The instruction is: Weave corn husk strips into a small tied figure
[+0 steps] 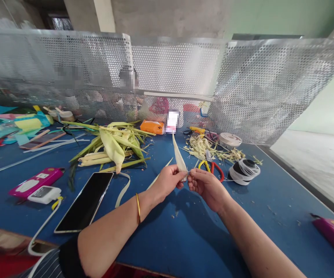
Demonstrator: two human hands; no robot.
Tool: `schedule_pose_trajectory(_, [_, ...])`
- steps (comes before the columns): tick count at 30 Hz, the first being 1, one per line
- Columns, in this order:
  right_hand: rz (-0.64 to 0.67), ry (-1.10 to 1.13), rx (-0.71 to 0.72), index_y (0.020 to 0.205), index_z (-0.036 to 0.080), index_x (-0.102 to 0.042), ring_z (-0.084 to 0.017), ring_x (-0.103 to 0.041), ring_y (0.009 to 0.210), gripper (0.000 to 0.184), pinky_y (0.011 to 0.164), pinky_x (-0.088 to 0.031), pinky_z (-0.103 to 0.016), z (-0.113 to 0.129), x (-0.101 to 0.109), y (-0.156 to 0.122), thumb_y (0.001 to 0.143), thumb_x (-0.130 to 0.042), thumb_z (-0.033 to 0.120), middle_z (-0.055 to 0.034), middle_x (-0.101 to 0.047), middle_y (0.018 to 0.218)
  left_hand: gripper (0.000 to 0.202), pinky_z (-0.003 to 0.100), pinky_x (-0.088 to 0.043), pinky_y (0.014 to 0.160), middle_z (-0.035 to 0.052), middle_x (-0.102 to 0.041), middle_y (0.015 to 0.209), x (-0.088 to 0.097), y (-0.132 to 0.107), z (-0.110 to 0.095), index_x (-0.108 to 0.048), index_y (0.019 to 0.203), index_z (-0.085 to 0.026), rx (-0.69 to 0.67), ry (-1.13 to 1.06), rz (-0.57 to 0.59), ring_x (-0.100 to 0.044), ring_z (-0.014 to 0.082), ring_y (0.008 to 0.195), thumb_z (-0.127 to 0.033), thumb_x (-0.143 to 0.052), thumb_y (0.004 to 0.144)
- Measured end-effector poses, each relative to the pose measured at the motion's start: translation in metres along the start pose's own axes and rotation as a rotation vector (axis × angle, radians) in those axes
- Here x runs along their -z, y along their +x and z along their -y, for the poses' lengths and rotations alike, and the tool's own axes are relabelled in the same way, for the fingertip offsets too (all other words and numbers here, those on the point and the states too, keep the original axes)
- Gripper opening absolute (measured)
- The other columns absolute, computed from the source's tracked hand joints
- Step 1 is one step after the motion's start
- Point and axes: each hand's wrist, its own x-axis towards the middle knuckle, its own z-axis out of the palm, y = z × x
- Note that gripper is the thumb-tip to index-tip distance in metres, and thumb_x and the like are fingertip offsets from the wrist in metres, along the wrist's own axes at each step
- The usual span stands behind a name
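My left hand (pixel 168 180) and my right hand (pixel 206 186) meet above the blue table (pixel 184 231). Both pinch the lower end of a pale, narrow corn-husk strip (pixel 179 156) that points up and away from me. The fingers of each hand are closed on the strip's base. A gold bangle circles my left wrist. A pile of green and pale corn husks (pixel 113 144) lies to the left of my hands. Scissors with yellow and red handles (pixel 213 168) rest just beyond my right hand.
A black phone (pixel 86 200) lies at front left beside a pink case (pixel 35 181) and a white charger (pixel 44 194). A spool of white thread (pixel 244 171), husk scraps (pixel 207 148), a round tin (pixel 230 139) and an orange box (pixel 152 126) sit behind. A perforated metal screen (pixel 184 77) closes the back.
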Motion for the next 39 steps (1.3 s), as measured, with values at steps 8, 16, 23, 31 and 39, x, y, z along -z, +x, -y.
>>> schedule_pose_trajectory(8, [-0.069,-0.002,0.090,0.073,0.019,-0.060,-0.011,-0.059,0.055,0.023,0.055,-0.049,-0.024,0.008,0.007,0.002,0.067,-0.076,0.033,-0.0008,-0.065,0.071,0.019,0.022,-0.040,0.050,-0.0017,-0.058,0.062,-0.002,-0.002,-0.001,-0.062,0.074,-0.013,0.053,0.042,-0.010,-0.049,0.0078,0.048,-0.031,-0.066,0.076])
schedule_pose_trajectory(16, [-0.178,-0.330,0.285,0.066,0.018,-0.059,-0.010,-0.051,0.049,0.044,0.050,-0.040,-0.024,0.003,0.010,0.008,0.061,-0.079,0.057,0.0009,-0.060,0.060,0.018,0.023,-0.041,0.051,-0.0012,-0.059,0.063,-0.002,-0.002,0.001,-0.064,0.076,-0.013,0.039,0.058,-0.017,-0.049,0.0083,0.049,-0.031,-0.068,0.074])
schedule_pose_trajectory(23, [-0.130,-0.418,0.305,0.063,0.019,-0.058,-0.012,-0.047,0.050,0.044,0.052,-0.038,-0.026,-0.005,0.007,0.011,0.059,-0.079,0.057,0.0027,-0.055,0.051,0.025,0.021,-0.040,0.049,-0.0016,-0.059,0.062,-0.002,-0.002,0.000,-0.064,0.073,-0.013,0.030,0.037,-0.002,-0.049,0.0078,0.048,-0.037,-0.071,0.072])
schedule_pose_trajectory(31, [-0.079,-0.307,0.332,0.062,0.019,-0.056,-0.010,-0.046,0.051,0.036,0.052,-0.036,-0.026,0.019,0.012,-0.002,0.065,-0.078,0.047,0.0030,-0.054,0.059,0.017,0.020,-0.040,0.047,-0.0018,-0.058,0.060,0.000,0.002,0.004,-0.060,0.070,-0.015,0.057,0.003,-0.087,-0.048,0.0066,0.045,-0.029,-0.067,0.075])
schedule_pose_trajectory(39, [-0.573,-0.769,0.693,0.085,0.022,-0.068,-0.023,-0.060,0.075,0.026,0.070,-0.045,-0.035,0.015,0.033,0.014,0.068,-0.071,0.042,-0.0054,-0.067,0.083,0.013,0.021,-0.041,0.050,-0.0012,-0.061,0.061,-0.004,-0.001,0.005,-0.060,0.067,-0.016,0.017,0.180,-0.064,-0.051,0.0088,0.048,-0.026,-0.063,0.076])
